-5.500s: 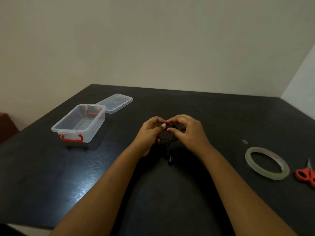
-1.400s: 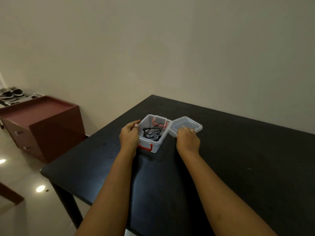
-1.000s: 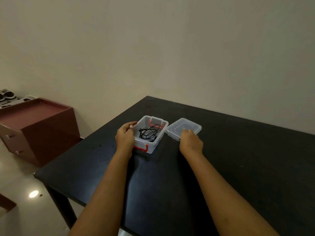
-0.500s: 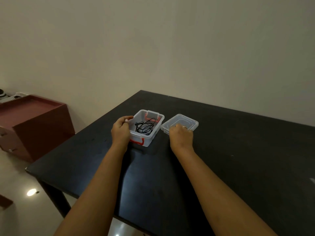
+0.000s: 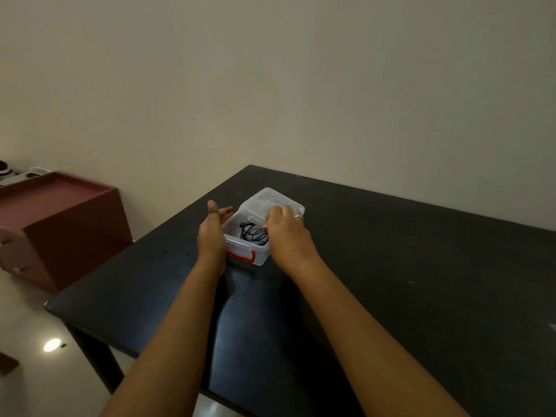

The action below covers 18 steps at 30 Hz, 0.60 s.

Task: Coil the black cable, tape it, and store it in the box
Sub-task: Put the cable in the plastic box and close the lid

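Clear plastic lid (image 5: 272, 203) hangs tilted over the far end of the box (image 5: 254, 249), pinched in the right hand (image 5: 285, 236); the left hand (image 5: 212, 233) is spread wide, its palm against the box's left wall. The black cable (image 5: 254, 234) lies inside, loosely coiled. A loop springing up could catch under the lid's rim, or uneven pressure could skid the box across the worktop (image 5: 421, 281).

Only one camera here, worn on the person's head, looking forward and down across the bench (image 5: 421, 266). It sits about an arm's reach behind the fingers (image 5: 278, 212), the wall (image 5: 301, 85) rising beyond them.
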Each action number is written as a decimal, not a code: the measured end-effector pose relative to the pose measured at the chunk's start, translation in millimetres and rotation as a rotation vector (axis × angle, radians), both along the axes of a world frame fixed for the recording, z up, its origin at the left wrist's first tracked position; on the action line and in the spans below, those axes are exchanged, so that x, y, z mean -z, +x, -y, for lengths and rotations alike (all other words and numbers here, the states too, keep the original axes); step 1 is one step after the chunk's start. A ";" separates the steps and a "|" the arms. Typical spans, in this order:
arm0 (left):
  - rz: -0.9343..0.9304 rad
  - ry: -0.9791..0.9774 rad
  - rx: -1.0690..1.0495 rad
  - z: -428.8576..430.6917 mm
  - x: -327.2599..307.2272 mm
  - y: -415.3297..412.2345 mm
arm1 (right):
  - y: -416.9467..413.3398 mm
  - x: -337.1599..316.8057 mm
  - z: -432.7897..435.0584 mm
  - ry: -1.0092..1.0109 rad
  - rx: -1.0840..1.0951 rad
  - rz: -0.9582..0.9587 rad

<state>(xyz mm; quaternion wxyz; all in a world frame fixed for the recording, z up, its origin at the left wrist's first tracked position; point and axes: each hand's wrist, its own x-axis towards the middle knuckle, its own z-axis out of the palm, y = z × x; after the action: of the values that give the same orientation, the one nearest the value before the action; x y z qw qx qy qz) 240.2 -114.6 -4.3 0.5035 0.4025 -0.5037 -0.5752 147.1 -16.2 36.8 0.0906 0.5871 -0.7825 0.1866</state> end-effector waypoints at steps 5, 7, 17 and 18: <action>-0.048 0.036 0.050 -0.1 0.2 2.0 | 28.7 7.8 1.0 0.029 -0.048 -0.192; 0.006 -0.016 0.054 1.6 2.7 2.3 | 27.2 7.5 2.8 0.013 -0.083 -0.185; 0.032 0.020 0.040 -0.6 -4.0 3.9 | 27.0 23.9 1.6 -0.136 -0.109 -0.258; 0.037 0.022 0.038 -1.4 -4.6 3.6 | 28.9 28.0 1.8 -0.152 -0.074 -0.291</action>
<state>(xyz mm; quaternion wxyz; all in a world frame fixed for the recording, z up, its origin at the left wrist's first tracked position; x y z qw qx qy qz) 243.8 -113.2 0.3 0.4786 0.4090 -0.5140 -0.5826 176.0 -17.9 8.8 0.2403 0.6276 -0.7227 0.1612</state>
